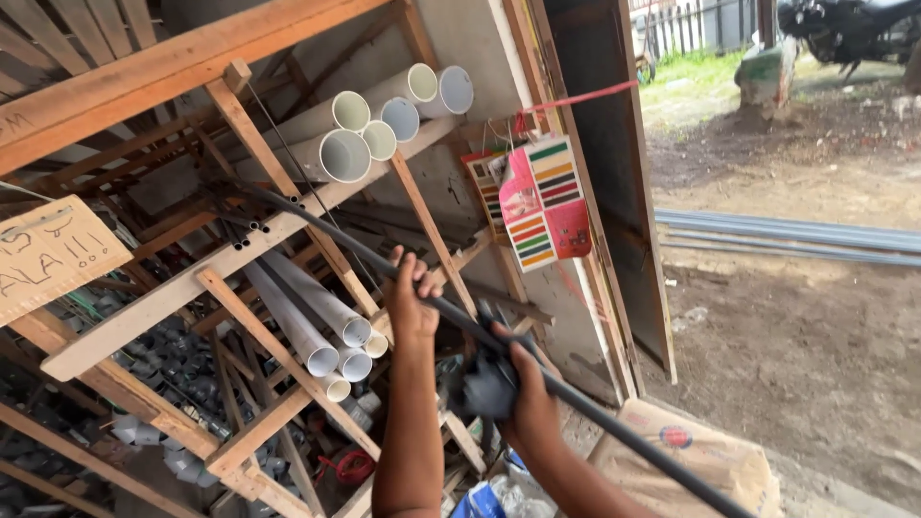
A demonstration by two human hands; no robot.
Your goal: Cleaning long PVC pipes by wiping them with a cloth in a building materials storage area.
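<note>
Long dark pipe: slim, round, matte black-grey, running on a slant from the far left of the wooden rack down to the near right edge of view.

Left hand: fingers curled shut around the dark pipe, thumb side up, at mid-length.

Right hand: just nearer and to the right along the same pipe, closed on a grey, rounded fitting that sits against the pipe; its exact shape is blurred.

Rack: rough sawn timber, pale brown, slanted rails and braces.

White pipes, upper bundle: smooth, wide, open round ends facing out, lying on a slanted rail at far centre.

White pipes, lower bundle: narrower, same smooth finish, left of the left hand.

Small grey fittings: heaped in the low left part of the rack.

Cardboard sign: tan, rectangular, hand-lettered, tilted, far left.

Colour charts: hanging cards, pink and white with striped swatches, right of the upper pipes.

Sack: tan paper with a round red and blue mark, near right on the ground.

Ground: bare dark soil, right, with grey pipes lying across it.
</note>
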